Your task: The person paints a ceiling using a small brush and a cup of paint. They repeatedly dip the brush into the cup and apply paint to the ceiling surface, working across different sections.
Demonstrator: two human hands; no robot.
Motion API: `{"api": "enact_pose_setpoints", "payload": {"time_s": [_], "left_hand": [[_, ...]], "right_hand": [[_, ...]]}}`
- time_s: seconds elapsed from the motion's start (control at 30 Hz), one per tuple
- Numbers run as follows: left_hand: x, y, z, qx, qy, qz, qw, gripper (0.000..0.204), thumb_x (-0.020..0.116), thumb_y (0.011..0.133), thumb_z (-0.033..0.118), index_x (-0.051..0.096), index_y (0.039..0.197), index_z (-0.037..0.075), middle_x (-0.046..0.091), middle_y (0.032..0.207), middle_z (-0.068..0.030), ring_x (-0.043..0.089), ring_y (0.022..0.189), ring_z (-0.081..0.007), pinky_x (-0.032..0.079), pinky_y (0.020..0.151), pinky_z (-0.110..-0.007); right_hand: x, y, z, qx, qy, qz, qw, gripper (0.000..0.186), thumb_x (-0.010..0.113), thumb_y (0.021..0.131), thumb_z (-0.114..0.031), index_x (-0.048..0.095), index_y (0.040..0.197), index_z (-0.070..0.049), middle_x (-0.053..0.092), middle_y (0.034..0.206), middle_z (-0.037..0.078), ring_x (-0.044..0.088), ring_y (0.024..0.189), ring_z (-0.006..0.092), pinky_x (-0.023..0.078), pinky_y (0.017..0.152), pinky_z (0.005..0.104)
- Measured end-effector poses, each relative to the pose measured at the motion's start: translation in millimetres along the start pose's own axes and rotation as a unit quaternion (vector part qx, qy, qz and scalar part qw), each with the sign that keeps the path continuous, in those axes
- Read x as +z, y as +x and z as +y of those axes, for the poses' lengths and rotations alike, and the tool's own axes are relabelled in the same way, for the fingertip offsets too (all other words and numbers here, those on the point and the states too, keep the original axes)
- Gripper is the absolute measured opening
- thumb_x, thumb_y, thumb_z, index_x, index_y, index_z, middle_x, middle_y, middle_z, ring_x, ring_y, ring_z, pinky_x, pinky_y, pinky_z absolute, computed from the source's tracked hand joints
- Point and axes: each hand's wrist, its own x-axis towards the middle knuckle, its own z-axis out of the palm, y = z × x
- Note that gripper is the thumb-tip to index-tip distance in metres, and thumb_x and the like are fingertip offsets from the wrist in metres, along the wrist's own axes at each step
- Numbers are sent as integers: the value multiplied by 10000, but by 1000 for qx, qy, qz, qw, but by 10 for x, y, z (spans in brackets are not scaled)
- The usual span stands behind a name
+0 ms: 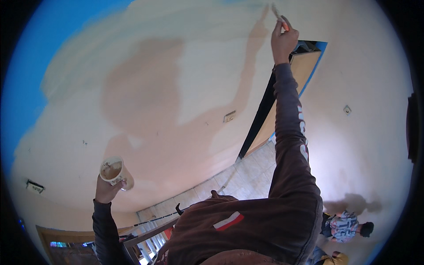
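Note:
My left hand (pixel 105 191) is wrapped round a white cup (pixel 125 180) with pale beige paint inside and smears on its rim. It is held low on the left, in front of the wall. Stretched high above, my right hand (pixel 284 43) grips a paintbrush (pixel 276 11) with an orange handle. The bristles point up at the upper wall; whether they touch it I cannot tell. Fresh-looking beige paint (pixel 84 57) covers most of the wall, with bright blue paint (pixel 37 48) still showing at the upper left.
A doorway with a wooden door (pixel 304 66) stands just below my right hand. Wall boxes (pixel 229 116) sit in the plaster. Below me are a ladder (pixel 152 240) and a tiled floor (pixel 251 176). Another person (pixel 346 227) in a patterned shirt is at the lower right.

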Motion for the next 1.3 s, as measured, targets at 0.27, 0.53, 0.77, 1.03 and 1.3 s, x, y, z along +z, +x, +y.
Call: {"api": "enact_pose_setpoints", "payload": {"time_s": [0.27,0.53,0.77,1.03,1.3], "left_hand": [[18,-2,42,0,-23,-4,1000,600,848,747,121,535,1240,-16,633,1164,-94,603,1084,-181,484,961,-352],[9,-40,2,14,-23,3,1000,603,855,746,147,544,1237,-12,639,1157,-93,607,1082,-182,494,946,-352],[-6,-4,27,-14,-3,2,1000,610,859,738,141,550,1241,-15,650,1158,-97,609,1084,-181,492,949,-346],[-47,-7,-47,-22,-23,-31,999,718,830,733,61,451,1340,3,595,1225,-75,560,1157,-170,468,996,-356],[-22,-13,-43,-25,-41,-24,999,716,834,739,81,451,1339,4,589,1231,-72,560,1158,-175,467,1002,-367]], "right_hand": [[166,-207,-569,-59,3,-56,997,270,653,870,-263,736,1081,-115,665,798,111,586,854,309,514,709,432],[-365,-752,-1846,-121,211,-84,966,236,712,828,-136,731,1057,-84,640,786,91,559,772,238,477,622,337],[-722,-1162,-2132,198,485,-146,839,150,637,941,-107,694,997,19,676,901,97,644,884,142,445,622,288],[-506,-1133,-1446,212,438,-63,871,284,559,1002,-196,682,1081,48,726,918,95,609,738,71,428,649,248],[67,-368,-800,8,61,17,998,245,659,884,-229,735,1059,-76,684,801,109,579,791,272,503,716,375]]}}
